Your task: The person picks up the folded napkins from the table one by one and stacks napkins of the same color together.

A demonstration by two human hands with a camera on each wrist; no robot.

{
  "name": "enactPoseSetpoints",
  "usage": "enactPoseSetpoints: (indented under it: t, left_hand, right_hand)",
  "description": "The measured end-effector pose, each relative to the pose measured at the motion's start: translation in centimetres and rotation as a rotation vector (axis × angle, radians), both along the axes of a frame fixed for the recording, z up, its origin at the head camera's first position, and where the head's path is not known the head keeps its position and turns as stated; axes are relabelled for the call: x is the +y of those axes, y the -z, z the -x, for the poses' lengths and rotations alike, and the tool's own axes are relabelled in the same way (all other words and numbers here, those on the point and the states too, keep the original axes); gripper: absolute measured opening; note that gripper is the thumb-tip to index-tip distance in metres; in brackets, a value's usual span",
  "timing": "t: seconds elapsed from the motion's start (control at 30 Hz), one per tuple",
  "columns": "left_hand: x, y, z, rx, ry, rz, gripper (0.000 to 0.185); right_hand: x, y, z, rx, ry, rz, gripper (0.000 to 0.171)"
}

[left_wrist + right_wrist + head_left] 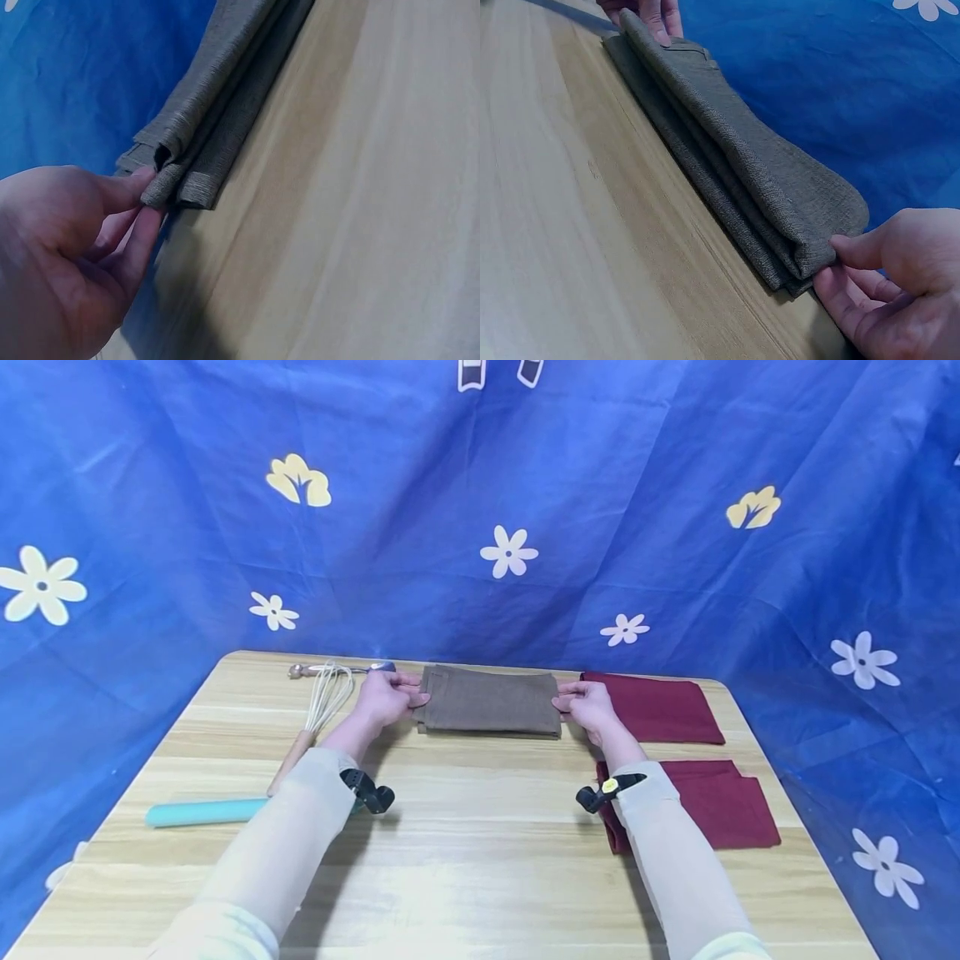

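Brown cloth, pinched at its ends by left-hand fingers and right-hand fingers, is best gripped through every fold.

Place: a curtained nook; can't tell which room
Curtain: blue, flowery, behind and beside
Bench: pale wood

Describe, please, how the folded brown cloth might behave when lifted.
The brown cloth would probably flop or sag, since its layers curve softly. Its visible weave suggests little slipperiness. Its folds, apart along the edge, may open.
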State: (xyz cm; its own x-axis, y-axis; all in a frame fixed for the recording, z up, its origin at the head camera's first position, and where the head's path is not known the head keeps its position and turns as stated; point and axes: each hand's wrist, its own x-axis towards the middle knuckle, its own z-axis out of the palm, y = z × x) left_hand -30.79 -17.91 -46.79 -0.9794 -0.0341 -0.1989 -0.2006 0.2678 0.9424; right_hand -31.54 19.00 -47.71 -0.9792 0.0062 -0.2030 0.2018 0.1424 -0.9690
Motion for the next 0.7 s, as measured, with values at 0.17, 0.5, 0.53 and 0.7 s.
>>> enactPoseSetpoints:
  t: [0.17, 0.5, 0.53, 0.7]
  left_hand:
    - [-0.18, 0.11, -0.2, -0.003, -0.007, -0.014, 0.042]
    - [0.02, -0.15, -0.45, -0.018, -0.001, -0.043, 0.042]
    - [0.02, -0.15, -0.49, -0.017, -0.002, -0.046, 0.041]
    - [-0.09, -0.17, -0.79, -0.021, -0.002, -0.035, 0.039]
  right_hand:
    - [-0.29, -0.15, -0.06, -0.003, 0.017, -0.012, 0.032]
    - [-0.09, -0.26, -0.18, -0.013, 0.013, -0.008, 0.031]
    - [-0.02, -0.23, -0.19, -0.014, 0.011, -0.009, 0.031]
    - [0.22, -0.04, -0.27, -0.01, 0.007, -0.015, 0.028]
